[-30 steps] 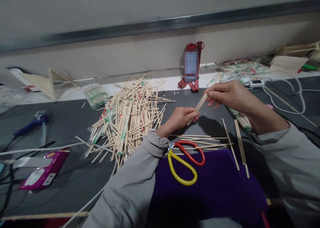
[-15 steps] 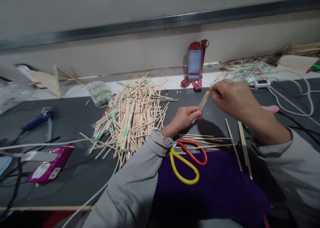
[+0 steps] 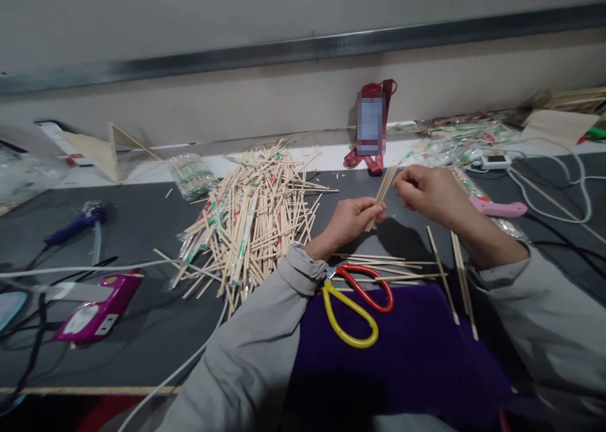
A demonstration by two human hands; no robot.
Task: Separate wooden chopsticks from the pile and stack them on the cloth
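My left hand (image 3: 354, 220) is closed around a small bundle of thin wooden chopsticks (image 3: 386, 184), held tilted with their upper ends pointing away to the right. Just right of the bundle, my right hand (image 3: 428, 192) has thumb and fingers pinched together; whether anything sits in the pinch is hidden. Below my hands, several loose chopsticks (image 3: 379, 259) lie across the grey table, and a few more (image 3: 459, 274) lie lengthwise to the right. Scissors with one red and one yellow handle (image 3: 350, 342) rest on a purple cloth (image 3: 402, 362), their blades covered by my left sleeve.
A big heap of chopsticks, some in wrappers (image 3: 250, 223), spreads left of my hands. Further left are a blue glue gun (image 3: 76, 223) and a magenta power strip (image 3: 95, 312). A phone (image 3: 370, 126) leans on the wall. A pink-handled tool (image 3: 504, 208) and white cables (image 3: 580, 173) lie right.
My right hand has moved slightly down, from the upper ends of the bundle to a spot beside it. The left hand keeps its hold on the chopsticks.
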